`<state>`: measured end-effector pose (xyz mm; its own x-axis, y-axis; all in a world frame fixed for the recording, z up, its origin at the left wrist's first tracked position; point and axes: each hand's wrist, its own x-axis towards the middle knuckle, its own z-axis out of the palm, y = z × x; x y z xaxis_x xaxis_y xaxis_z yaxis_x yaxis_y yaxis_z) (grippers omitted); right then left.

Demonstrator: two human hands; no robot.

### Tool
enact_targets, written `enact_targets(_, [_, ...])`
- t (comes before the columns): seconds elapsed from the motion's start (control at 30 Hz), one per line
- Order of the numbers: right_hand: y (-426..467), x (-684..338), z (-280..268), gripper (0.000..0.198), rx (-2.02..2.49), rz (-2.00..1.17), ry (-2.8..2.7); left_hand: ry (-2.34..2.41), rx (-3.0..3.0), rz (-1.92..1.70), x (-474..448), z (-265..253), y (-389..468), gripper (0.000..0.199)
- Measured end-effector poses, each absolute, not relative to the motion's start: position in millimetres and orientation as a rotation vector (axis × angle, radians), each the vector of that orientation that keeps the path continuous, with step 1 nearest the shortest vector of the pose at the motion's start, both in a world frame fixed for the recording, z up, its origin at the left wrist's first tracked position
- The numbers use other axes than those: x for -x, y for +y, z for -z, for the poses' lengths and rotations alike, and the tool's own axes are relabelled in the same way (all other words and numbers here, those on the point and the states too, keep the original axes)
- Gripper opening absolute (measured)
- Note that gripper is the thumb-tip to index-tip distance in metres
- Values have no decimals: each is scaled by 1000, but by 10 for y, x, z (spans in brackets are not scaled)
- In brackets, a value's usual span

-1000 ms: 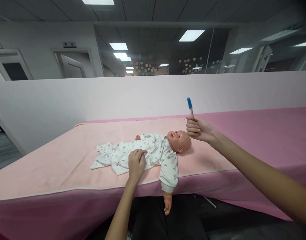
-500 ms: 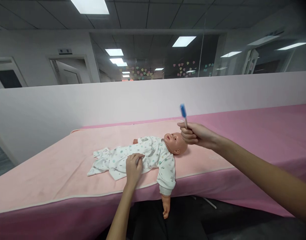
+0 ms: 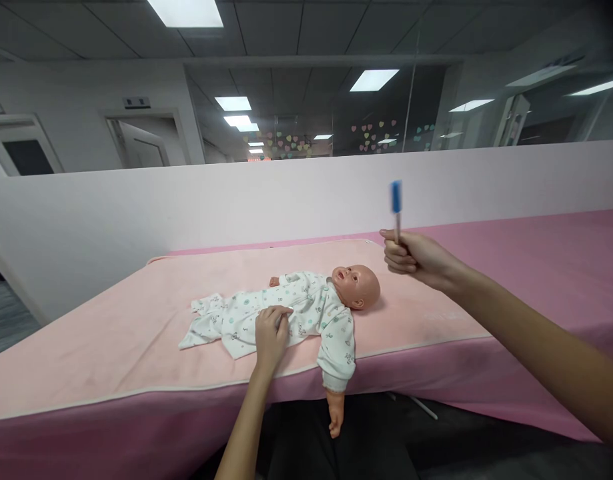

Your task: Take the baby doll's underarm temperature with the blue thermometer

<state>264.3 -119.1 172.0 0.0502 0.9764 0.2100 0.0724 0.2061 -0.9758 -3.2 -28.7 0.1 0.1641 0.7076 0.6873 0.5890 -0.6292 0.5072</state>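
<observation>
A baby doll (image 3: pixel 306 303) in white printed clothes lies on its back, its head to the right and its near arm hanging over the table's edge. My left hand (image 3: pixel 272 333) rests on the doll's belly with fingers curled; whether they grip something small or the cloth is hidden. Raised to the right of the doll's head, my right hand (image 3: pixel 409 257) is closed around a thin stick with a blue head (image 3: pixel 396 197). The stick stands nearly upright and apart from the doll. Its blue end is blurred, so its exact kind does not show.
Under the doll a peach blanket (image 3: pixel 136 313) with a pale hem covers part of the pink-covered table (image 3: pixel 546 267). A low white partition (image 3: pixel 286 200) runs behind, with glass above it. Below the front edge a white rod (image 3: pixel 423 408) shows.
My right hand has moved up and to the right with the blue-headed stick, away from the doll's head, which now shows fully. My left hand stays on the belly.
</observation>
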Motion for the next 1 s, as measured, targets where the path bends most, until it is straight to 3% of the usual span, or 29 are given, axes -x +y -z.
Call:
enact_targets(0.23, [-1185, -2619, -1607, 46, 1241, -841, -1366, 1289, -2275, -1453, 35, 9, -269, 24])
enact_targets(0.7, [-1130, -2526, -1538, 45, 1264, -976, -1321, 1283, -2280, -1455, 35, 17, -271, 24])
enact_targets(1.0, [-1168, -2359, -1526, 47, 1289, -594, -1393, 1288, -2273, -1465, 28, 19, -270, 23])
